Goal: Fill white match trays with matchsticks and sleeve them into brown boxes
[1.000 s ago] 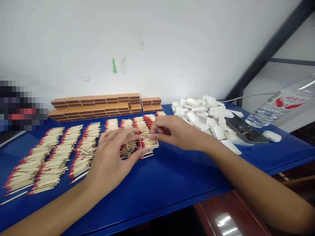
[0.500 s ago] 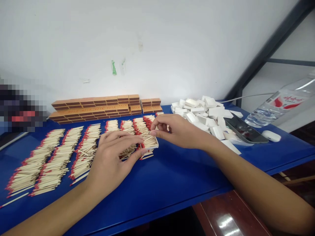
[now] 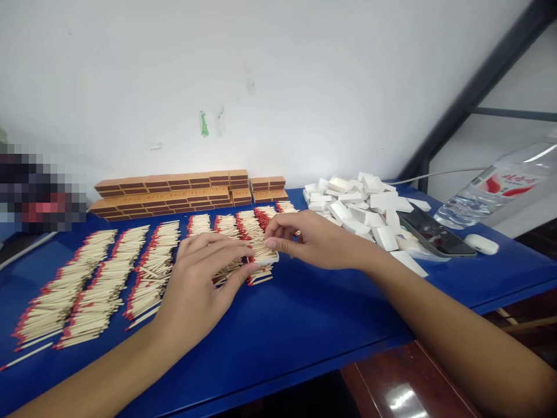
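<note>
A small white matchbox tray (image 3: 270,260) filled with red-tipped matches (image 3: 261,251) is held over the table by my left hand (image 3: 202,281). The thumb grips its near side and the fingers reach over its left end. My right hand (image 3: 311,239) is at the tray's right end, thumb and bent forefinger close together over the matches. Whatever is between those fingertips is too small to make out. Rows of loose matches (image 3: 150,267) lie left of my left hand, and more match rows (image 3: 200,223) lie behind and under both hands.
Stacked brown matchboxes (image 3: 169,194) stand along the wall. At the right are a heap of white trays (image 3: 365,203), a phone (image 3: 435,232), a white earphone case (image 3: 481,244) and a tilted water bottle (image 3: 500,180). The blue table's (image 3: 304,342) front edge runs below my arms.
My right hand has moved slightly down and left, with its fingertips now over the tray's right end. My left hand keeps its hold on the tray. The view has shifted slightly.
</note>
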Tool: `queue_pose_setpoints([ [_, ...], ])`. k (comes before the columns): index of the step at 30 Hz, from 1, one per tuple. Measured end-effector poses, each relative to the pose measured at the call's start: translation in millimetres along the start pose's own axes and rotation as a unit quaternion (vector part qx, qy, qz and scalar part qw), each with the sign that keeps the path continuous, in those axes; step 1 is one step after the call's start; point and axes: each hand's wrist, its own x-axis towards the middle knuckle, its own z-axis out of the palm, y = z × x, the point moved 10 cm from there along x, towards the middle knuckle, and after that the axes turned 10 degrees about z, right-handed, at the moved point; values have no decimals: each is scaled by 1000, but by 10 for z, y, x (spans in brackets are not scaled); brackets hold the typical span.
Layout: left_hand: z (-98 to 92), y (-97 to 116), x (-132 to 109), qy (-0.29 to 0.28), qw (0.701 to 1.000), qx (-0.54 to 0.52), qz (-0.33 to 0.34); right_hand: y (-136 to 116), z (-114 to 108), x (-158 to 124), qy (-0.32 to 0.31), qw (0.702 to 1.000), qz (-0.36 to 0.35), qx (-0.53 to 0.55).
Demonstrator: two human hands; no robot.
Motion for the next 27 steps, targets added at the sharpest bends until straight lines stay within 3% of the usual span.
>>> queue_pose_setpoints([
  [11, -16, 11, -16, 11, 1000, -1, 9, 129, 95, 6, -39, 995, 49, 75],
  [27, 3, -45, -27, 2, 1000, 5, -13, 64, 65, -6, -9, 999, 27, 28],
])
